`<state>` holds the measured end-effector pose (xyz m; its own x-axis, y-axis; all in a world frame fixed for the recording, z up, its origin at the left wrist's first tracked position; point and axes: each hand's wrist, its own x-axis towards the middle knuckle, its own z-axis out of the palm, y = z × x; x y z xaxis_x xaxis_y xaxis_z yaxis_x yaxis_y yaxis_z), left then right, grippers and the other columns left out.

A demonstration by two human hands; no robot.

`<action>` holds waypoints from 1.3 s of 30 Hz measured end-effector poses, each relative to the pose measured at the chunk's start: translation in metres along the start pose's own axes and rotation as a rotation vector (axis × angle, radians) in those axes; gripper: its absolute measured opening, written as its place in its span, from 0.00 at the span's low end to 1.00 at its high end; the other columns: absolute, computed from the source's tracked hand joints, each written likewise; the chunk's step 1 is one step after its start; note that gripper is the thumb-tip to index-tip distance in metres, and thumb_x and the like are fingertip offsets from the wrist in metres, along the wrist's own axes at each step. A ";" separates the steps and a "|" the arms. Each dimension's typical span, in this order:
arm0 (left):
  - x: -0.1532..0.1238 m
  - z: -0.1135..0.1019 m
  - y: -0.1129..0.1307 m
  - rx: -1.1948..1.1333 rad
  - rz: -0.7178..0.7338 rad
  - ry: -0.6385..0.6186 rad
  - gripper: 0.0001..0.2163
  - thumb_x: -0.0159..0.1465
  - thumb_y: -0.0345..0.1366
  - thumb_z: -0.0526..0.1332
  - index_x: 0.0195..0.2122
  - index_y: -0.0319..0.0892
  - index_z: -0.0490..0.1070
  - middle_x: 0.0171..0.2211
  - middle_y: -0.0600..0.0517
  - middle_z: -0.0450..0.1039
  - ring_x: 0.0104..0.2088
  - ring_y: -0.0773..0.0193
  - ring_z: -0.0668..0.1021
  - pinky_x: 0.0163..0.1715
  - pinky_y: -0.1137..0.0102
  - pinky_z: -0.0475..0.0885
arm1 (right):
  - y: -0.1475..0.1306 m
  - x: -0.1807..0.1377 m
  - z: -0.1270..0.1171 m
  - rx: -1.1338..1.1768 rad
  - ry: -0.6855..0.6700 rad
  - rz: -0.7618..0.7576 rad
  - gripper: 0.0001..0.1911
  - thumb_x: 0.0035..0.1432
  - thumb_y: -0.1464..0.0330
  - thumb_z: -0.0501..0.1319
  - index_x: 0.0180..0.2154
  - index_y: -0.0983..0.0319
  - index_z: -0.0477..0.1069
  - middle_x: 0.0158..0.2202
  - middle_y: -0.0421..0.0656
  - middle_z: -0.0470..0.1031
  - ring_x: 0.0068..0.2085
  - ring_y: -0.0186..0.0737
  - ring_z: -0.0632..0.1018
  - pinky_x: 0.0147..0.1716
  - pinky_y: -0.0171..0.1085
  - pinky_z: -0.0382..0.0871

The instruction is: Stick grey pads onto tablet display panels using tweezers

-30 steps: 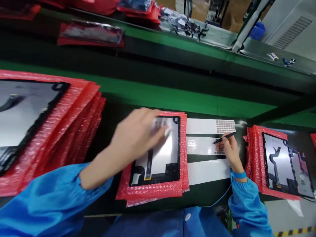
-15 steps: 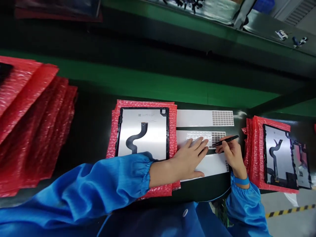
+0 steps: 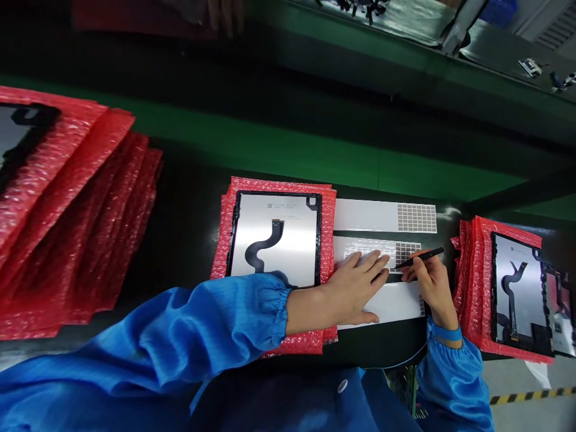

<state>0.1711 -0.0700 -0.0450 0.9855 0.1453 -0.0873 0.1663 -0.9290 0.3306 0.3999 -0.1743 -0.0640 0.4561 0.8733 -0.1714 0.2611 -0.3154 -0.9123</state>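
My left hand (image 3: 355, 291) lies flat with fingers spread across a white label sheet (image 3: 344, 245) and the white sheet below it. Black tweezers (image 3: 427, 255) are pinched in my right hand (image 3: 432, 282). Their tip is at the grid of small dark labels (image 3: 407, 250) on the middle sheet's right end. Another label sheet (image 3: 366, 214) lies above, and a lower one (image 3: 398, 302) is partly under my hands. Left of the sheets, a tablet screen (image 3: 294, 246) with a dark flex cable (image 3: 263, 245) rests on red bubble-wrap bags (image 3: 328, 210); my left forearm covers its lower part.
A fanned stack of red bubble-wrap bags (image 3: 108, 204) stands at the left, with part of another screen (image 3: 15, 135) on top. On the right, a screen (image 3: 522, 288) lies on more red bags (image 3: 479, 264). Across the bench, another person's hand (image 3: 225, 15) shows at the top.
The view has shifted, so the bench things appear farther right. My hands keep nearly the same places on the sheets. Another person's hand has come into view at the top.
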 end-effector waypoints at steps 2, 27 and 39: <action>0.003 0.001 -0.001 0.007 0.001 0.005 0.47 0.63 0.65 0.64 0.72 0.31 0.62 0.76 0.31 0.51 0.75 0.33 0.57 0.67 0.44 0.61 | -0.001 0.001 -0.001 0.054 0.018 0.032 0.19 0.67 0.48 0.64 0.43 0.57 0.71 0.25 0.38 0.79 0.22 0.42 0.80 0.24 0.40 0.75; -0.115 -0.030 -0.023 0.085 -0.394 0.410 0.21 0.73 0.40 0.59 0.61 0.30 0.69 0.43 0.41 0.76 0.41 0.49 0.78 0.37 0.59 0.78 | -0.090 0.042 0.149 0.474 -0.282 -0.101 0.16 0.72 0.52 0.62 0.43 0.57 0.67 0.25 0.36 0.81 0.20 0.37 0.81 0.19 0.33 0.76; -0.113 -0.042 -0.031 -0.002 -0.359 0.375 0.21 0.71 0.40 0.61 0.59 0.31 0.70 0.42 0.42 0.75 0.40 0.50 0.79 0.34 0.59 0.80 | -0.087 0.047 0.147 0.506 -0.332 -0.047 0.13 0.74 0.55 0.61 0.44 0.57 0.67 0.27 0.38 0.82 0.23 0.39 0.83 0.20 0.34 0.79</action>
<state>0.0554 -0.0432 -0.0064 0.8101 0.5676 0.1472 0.4961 -0.7973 0.3438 0.2739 -0.0516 -0.0471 0.1430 0.9768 -0.1594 -0.2001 -0.1292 -0.9712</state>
